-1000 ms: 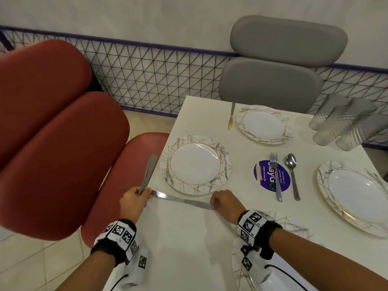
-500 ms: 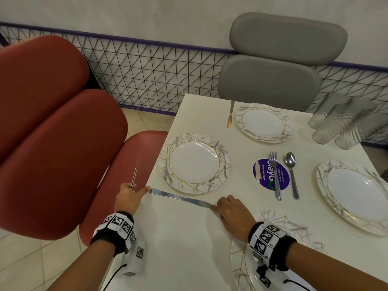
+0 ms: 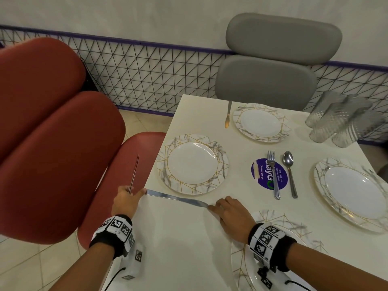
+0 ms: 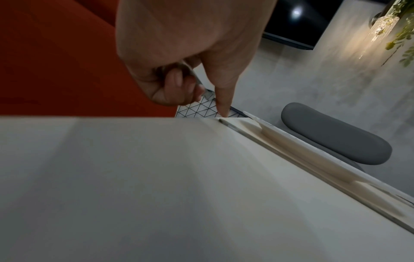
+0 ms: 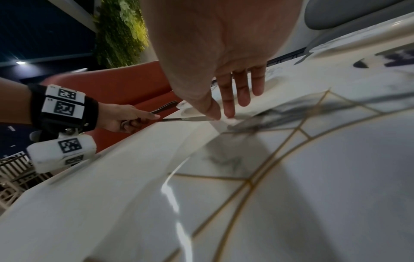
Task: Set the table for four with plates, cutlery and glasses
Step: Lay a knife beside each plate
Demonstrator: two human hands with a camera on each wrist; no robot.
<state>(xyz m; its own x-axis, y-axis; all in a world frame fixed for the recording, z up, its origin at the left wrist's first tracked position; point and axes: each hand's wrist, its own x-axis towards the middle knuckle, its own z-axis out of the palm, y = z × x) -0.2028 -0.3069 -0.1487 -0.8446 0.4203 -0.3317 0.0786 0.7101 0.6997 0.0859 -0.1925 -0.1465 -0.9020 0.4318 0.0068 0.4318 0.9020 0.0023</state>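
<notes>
A table knife (image 3: 176,198) lies flat on the white table (image 3: 178,248), just in front of the near-left plate (image 3: 193,163). My left hand (image 3: 126,198) grips a second knife (image 3: 134,173) that points up and away over the red chair, while its straight forefinger touches the lying knife's left end (image 4: 268,148). My right hand (image 3: 226,211) has straight fingers, and their tips (image 5: 228,113) rest on that knife's right end. Three more plates stand far (image 3: 260,121), right (image 3: 352,192) and near (image 3: 273,223), the near one under my right wrist.
A fork (image 3: 274,175) and a spoon (image 3: 290,175) lie by a purple sticker mid-table. Another knife (image 3: 228,115) lies left of the far plate. Several glasses (image 3: 344,120) stand at the far right corner. A red chair (image 3: 52,154) is at the left, a grey chair (image 3: 273,66) behind.
My right hand's fingers have uncurled and straightened at the lying knife's end, and the wrist has drawn back toward me. The knife in my left hand has turned edge-on.
</notes>
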